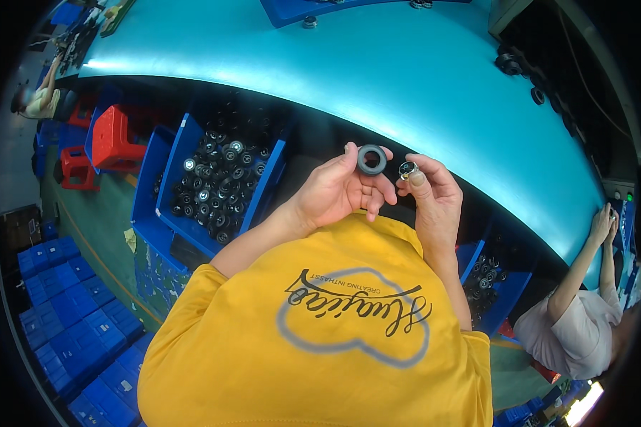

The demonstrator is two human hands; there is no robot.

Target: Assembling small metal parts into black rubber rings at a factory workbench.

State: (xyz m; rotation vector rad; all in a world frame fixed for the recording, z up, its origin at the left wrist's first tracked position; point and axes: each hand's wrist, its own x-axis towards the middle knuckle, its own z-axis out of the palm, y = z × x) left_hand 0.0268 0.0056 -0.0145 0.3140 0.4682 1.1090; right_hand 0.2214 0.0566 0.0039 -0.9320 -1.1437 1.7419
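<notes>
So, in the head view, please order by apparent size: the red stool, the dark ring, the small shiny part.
1. Red stool, though farther away.
2. Dark ring, in left hand.
3. Small shiny part, in right hand.

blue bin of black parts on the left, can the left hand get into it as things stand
Probably yes: the blue bin is open-topped beside the left hand, nothing between them. But its fingers already pinch a black ring, so they aren't free.
</notes>
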